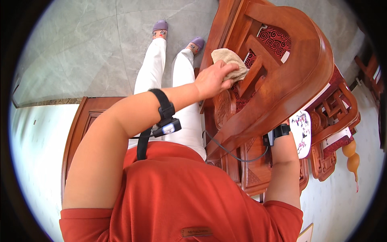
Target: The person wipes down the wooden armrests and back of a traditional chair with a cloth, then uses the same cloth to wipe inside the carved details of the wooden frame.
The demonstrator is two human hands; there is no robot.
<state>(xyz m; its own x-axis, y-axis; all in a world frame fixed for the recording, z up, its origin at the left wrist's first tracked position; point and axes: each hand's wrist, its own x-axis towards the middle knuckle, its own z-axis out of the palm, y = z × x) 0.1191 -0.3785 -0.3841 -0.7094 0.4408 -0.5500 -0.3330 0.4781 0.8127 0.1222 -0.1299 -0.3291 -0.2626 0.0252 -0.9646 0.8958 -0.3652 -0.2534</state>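
Observation:
A beige cloth (228,59) is bunched in my left hand (216,79), which is closed around it. The cloth lies against the openwork side of a carved reddish-brown wooden armchair or sofa (302,60). Behind the openwork shows a dark red cushion (274,39) with black swirls. The broad curved armrest (269,99) crosses in front of my right arm. My right forearm (285,148) reaches behind this wood, so the right hand itself is hidden. What it touches cannot be seen.
Another carved wooden seat (335,109) stands at the right, near a white blossom-patterned cushion (300,133). A gourd (352,157) hangs by the pale wall. A cable (235,157) runs across to my right wrist device. Grey tiled floor (87,48) and a wooden door (90,112) lie leftward.

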